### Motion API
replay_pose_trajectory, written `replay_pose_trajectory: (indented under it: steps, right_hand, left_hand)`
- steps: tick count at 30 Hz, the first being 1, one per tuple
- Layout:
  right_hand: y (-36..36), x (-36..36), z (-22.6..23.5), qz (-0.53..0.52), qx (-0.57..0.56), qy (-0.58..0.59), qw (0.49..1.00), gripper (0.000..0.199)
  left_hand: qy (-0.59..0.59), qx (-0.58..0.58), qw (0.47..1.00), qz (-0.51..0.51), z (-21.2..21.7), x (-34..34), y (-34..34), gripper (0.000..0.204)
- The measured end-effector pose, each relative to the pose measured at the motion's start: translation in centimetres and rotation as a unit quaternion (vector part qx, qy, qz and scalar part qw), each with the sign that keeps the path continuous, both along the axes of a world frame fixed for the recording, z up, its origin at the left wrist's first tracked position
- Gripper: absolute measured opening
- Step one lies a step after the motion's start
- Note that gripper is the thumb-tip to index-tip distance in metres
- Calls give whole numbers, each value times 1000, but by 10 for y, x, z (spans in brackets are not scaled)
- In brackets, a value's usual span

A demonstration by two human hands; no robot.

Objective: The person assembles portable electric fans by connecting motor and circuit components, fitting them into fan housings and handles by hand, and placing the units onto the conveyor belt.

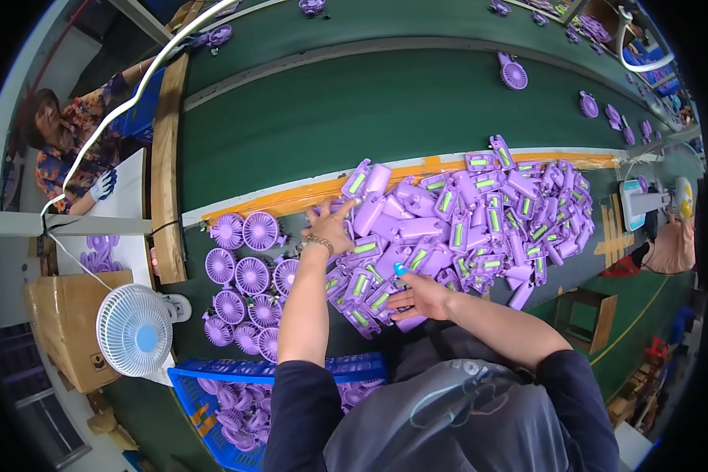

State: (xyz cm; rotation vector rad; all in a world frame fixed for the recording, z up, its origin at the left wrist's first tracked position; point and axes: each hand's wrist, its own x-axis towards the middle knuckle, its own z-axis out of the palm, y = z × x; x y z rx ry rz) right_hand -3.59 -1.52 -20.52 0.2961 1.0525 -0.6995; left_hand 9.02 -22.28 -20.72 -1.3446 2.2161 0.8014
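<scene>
A large heap of purple fan handles, many showing a bright green cell in an opening, covers the dark worktop in front of me. My left hand, with a bracelet at the wrist, lies at the heap's left edge, fingers spread and touching or just over the handles. At the heap's near side is my right hand, palm turned to the left and fingers stretched out, with a blue cover on the thumb. Neither hand appears to hold anything. Round purple fan heads lie in rows left of my left forearm.
A blue crate of fan heads stands low at the left. Behind an orange-taped ledge, a green conveyor belt carries scattered purple fans. A white desk fan stands left; a co-worker sits beyond the wooden post.
</scene>
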Motion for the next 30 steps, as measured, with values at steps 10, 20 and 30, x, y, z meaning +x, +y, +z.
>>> replay_pose_trajectory:
  steps: [10, 20, 30]
  right_hand:
    - [-4, 11, 1, -47, 19, -61, 997, 85]
    - [9, -1, 24, -92, -51, 7, 994, 64]
    - [76, -107, 43, -241, -170, 91, 951, 59]
  left_hand:
    - [248, 123, 961, 3, -22, 37, 21, 86]
    - [466, 333, 816, 75, 21, 7, 89, 89]
    - [405, 163, 883, -174, 78, -143, 134, 93]
